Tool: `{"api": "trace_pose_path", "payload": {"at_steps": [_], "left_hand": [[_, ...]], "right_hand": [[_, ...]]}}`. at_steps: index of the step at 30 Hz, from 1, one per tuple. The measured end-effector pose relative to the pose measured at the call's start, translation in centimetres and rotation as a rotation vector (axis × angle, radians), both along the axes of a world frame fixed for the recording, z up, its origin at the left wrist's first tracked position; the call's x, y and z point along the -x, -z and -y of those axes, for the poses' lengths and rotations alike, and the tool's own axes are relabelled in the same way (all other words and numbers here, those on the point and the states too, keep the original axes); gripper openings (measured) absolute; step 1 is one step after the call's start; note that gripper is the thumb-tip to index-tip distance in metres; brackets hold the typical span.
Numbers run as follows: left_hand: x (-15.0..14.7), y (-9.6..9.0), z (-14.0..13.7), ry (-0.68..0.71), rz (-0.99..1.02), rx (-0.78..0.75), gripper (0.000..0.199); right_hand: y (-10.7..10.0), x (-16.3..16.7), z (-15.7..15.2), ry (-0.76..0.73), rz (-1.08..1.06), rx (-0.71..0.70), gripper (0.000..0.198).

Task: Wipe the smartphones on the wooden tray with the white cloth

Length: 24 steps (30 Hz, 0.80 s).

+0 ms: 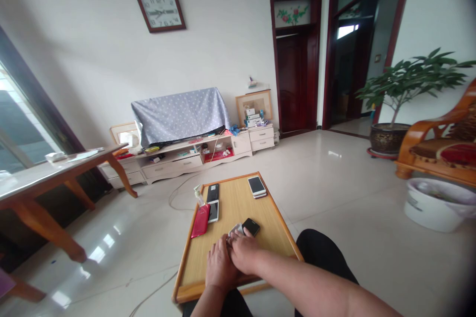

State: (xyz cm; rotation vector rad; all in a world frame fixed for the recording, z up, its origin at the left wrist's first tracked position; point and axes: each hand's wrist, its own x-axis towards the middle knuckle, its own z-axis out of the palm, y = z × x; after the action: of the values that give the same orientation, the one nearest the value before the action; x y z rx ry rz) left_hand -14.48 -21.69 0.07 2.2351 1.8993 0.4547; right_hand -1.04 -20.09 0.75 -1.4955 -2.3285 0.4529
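Observation:
My left hand (219, 263) rests over the near part of the small wooden table (275, 228), its fingers curled in against my other hand. My right hand (243, 252) lies beside it, fingers bent down at the near edge of a pale, flat piece (235, 229). What both sets of fingers grip is mostly hidden. A black phone (251, 227) lies just past the right fingertips. To the left are a red phone (201, 220), a white phone (213, 211), a dark flat device (213, 192) and a clear pump bottle (199, 196). White phones (257, 185) lie stacked at the far right corner.
My knees (323, 252) are against the table's near side. A white bin (431, 208) and a wooden armchair (420, 151) stand to the right, near a potted plant (390, 133). A long table (67, 168) is on the left; a low cabinet (178, 166) lines the wall.

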Motion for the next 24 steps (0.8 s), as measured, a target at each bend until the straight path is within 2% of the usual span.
{"api": "trace_pose_path", "payload": {"at_steps": [3,7,11,20,24], "left_hand": [[0.1,0.4,-0.2,-0.006,0.017,-0.019,0.060],[0.2,0.9,-0.4,-0.006,0.010,-0.044,0.061],[0.1,1.0,-0.4,-0.009,-0.006,-0.050,0.061],[0.1,0.7,-0.3,-0.002,-0.003,-0.041,0.058],[0.1,0.9,-0.4,0.005,0.017,-0.041,0.058]], "right_hand": [[-0.2,-1.2,-0.6,0.037,0.003,-0.003,0.048],[-0.5,-3.7,-2.5,0.180,0.008,-0.001,0.047],[0.0,-4.6,-2.9,0.256,0.004,0.003,0.049],[1.0,-4.6,1.5,0.226,-0.007,-0.014,0.057],[1.3,-4.3,3.6,0.152,-0.031,-0.047,0.058]]}}
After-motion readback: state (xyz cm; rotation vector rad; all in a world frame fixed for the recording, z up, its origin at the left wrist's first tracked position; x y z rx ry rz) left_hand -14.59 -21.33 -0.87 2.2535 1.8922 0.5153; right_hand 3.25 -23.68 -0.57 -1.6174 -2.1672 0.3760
